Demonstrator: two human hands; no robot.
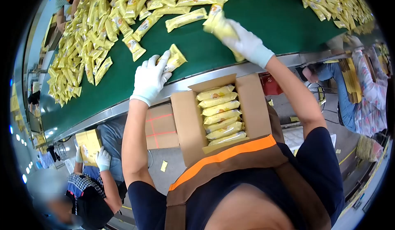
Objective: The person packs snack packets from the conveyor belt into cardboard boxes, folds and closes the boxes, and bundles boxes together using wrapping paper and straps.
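My left hand (pixel 149 78), in a white glove, is closed around one end of a yellow snack packet (pixel 177 58) near the belt's front edge. My gloved right hand (pixel 246 42) grips a yellow packet (pixel 220 27) over the green belt; it is smeared by motion, and a further yellow end shows below the fingers. In front of my body stands an open cardboard box (pixel 187 119) with its flaps spread. Several yellow packets (pixel 221 107) lie in it, stacked in a row.
A large heap of packets (pixel 92 36) covers the left and back of the green conveyor belt (pixel 284 28); another pile (pixel 335 3) lies at the right. A metal rail (pixel 197 80) edges the belt. Co-workers sit at both sides, one holding a yellow carton (pixel 88 145).
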